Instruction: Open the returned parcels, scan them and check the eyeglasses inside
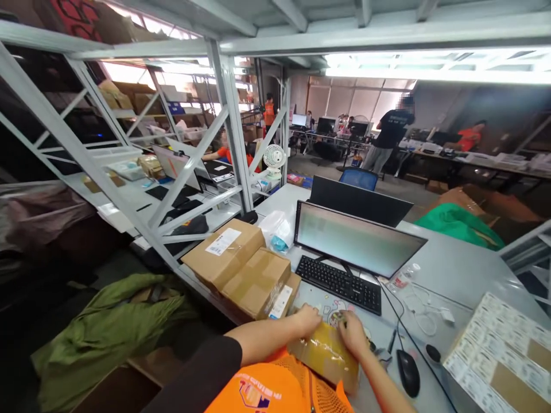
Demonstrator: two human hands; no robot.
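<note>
A small cardboard box [327, 353], with shiny yellow-brown tape across its top, lies at the desk's front edge against the orange vest. My left hand [306, 321] is closed at the box's far left edge, its fingers curled down and partly hidden. At the far right edge of the box is my right hand [353, 334], closed with bent fingers. Something small, dark and greenish shows by its fingertips, too unclear to name. Just beyond both hands, a cartoon drawing marks the desk top.
Taped cardboard boxes [258, 281] stand to the left. Beyond the hands are a black keyboard [340, 282] and a monitor [357, 238]. A mouse [408, 373], cables and a label-covered box [499, 350] are on the right. Metal shelf posts [232, 132] rise at left; people are farther back.
</note>
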